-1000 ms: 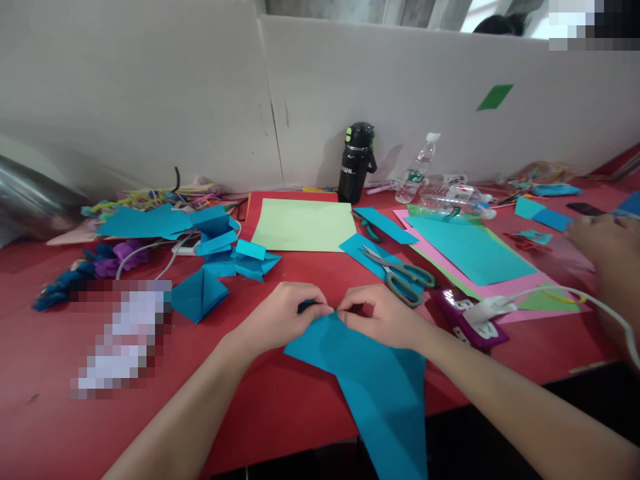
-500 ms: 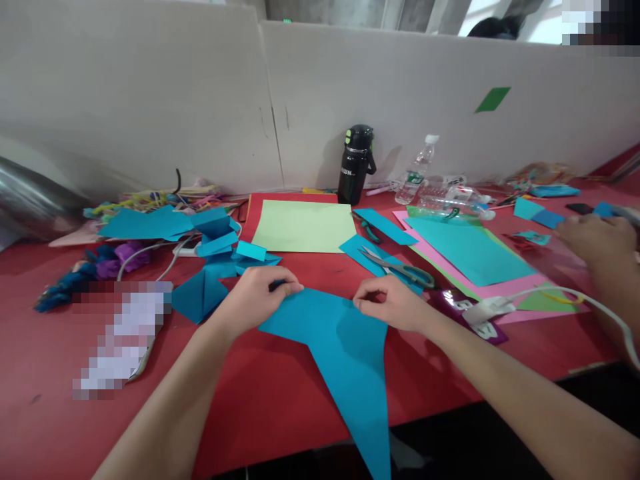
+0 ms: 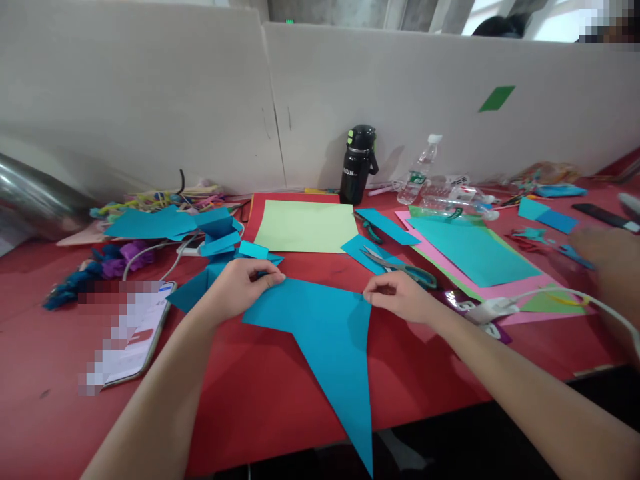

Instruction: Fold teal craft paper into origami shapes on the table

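A large blue sheet of paper (image 3: 325, 327), cut to an angular shape, is held by its far edge between my hands. Its long point hangs down past the table's near edge. My left hand (image 3: 245, 287) pinches the upper left of the sheet, with thumb and fingers closed. At its upper right corner, my right hand (image 3: 400, 293) is closed in a pinch too. Grey-handled scissors (image 3: 405, 268) lie just beyond my right hand on a smaller blue paper piece (image 3: 367, 252). Folded blue paper pieces (image 3: 220, 233) lie beyond my left hand.
A pale green sheet (image 3: 305, 227) lies ahead, with a black flask (image 3: 358, 167) behind it. Plastic bottles (image 3: 419, 170) and stacked coloured paper (image 3: 480, 253) are to the right, with a white charger cable (image 3: 560, 288). A phone (image 3: 145, 340) lies left. Another person's blurred hand (image 3: 610, 260) is far right.
Both hands have spread apart, my left to the left and my right slightly right. The blue sheet has shifted left and up with them. The other person's hand at right has moved nearer.
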Motion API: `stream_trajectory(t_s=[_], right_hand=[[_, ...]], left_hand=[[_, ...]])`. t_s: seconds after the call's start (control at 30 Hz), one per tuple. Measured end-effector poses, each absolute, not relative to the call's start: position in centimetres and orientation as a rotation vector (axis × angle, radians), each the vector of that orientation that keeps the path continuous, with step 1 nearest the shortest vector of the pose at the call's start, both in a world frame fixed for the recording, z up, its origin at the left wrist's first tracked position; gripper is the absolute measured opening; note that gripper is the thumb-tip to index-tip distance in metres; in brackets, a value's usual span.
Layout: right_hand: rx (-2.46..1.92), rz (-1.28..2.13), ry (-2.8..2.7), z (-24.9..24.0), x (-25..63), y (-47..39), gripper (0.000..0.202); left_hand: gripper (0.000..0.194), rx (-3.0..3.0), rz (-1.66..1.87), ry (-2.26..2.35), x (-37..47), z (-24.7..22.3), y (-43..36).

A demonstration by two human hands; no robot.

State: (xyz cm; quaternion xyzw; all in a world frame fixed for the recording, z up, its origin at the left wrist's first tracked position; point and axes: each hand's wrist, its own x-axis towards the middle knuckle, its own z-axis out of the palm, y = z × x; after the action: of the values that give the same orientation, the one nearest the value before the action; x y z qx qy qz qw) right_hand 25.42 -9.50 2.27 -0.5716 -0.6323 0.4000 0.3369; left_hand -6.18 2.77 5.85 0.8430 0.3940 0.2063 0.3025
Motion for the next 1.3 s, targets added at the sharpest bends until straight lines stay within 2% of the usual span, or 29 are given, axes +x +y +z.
stream_trajectory(t_s=[0.17, 0.37, 0.43, 0.6, 0.87, 1.07, 1.3], right_hand=[[-1.557, 0.914, -1.607, 2.2, 26.4, -9.6, 0.013], [-1.556, 0.708, -1.555, 2.5, 25.3, -10.0, 0.024], [-1.537, 0.644, -1.645, 2.8, 24.3, -10.2, 0.028], [-1.409, 0.388, -1.975, 3.9, 21.9, -10.6, 0.021], [-1.451, 0.596, -1.983, 4.3, 20.9, -10.7, 0.014], [-1.427, 0.622, -2.041, 4.2, 19.9, -10.7, 0.011], [-1.438, 0.693, -1.920, 3.8, 21.2, -10.3, 0.010]], left_hand=[[0.035, 2.267, 0.651, 1.158, -8.0, 5.5, 4.1], [0.027, 2.236, 0.601, 1.031, -6.5, 5.2, 2.9], [0.026, 2.214, 0.616, 0.974, -5.1, 5.0, 1.9], [0.024, 2.246, 0.624, 0.782, -1.9, 4.1, -0.5], [0.020, 2.259, 0.608, 0.621, -0.2, 3.8, -1.9], [0.019, 2.282, 0.498, 0.525, -0.5, 4.1, -2.1], [0.020, 2.341, 0.599, 0.704, -2.7, 5.6, -0.2]])
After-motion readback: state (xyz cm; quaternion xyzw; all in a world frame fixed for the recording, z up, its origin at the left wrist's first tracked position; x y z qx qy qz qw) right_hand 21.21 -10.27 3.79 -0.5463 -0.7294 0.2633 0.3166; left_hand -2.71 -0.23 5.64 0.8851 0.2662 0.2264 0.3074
